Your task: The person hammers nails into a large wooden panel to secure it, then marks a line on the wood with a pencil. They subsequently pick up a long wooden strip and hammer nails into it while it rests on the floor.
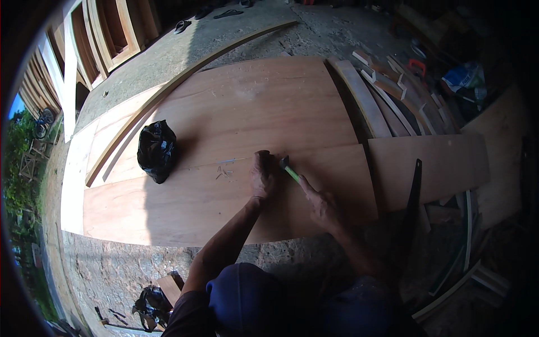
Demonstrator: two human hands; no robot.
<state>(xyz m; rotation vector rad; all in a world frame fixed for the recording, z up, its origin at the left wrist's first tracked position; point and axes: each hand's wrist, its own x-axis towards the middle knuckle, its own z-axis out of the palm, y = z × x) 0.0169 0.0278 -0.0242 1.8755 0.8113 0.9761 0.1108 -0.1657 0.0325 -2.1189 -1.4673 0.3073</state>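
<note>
My right hand (321, 206) is wrapped round the green handle of a hammer (292, 173). The hammer's dark head is just right of my left hand (263, 178), low over a large plywood sheet (224, 208). My left hand rests on the sheet near a seam, fingers closed; what they hold, if anything, is hidden in shadow. Left of it lie several loose nails (224, 173) and a thin blue-and-white pen-like stick (229, 160). Farther left, a crumpled black plastic bag (156, 150) sits on the wood.
A long wooden strip (185, 77) crosses the sheet's far left. Wood offcuts (387, 90) are piled at the right, beside another board (426, 168) with a handsaw (414, 188) lying over it. A second black bag (152, 306) is on the floor at near left. Wooden frames (112, 33) lean at far left.
</note>
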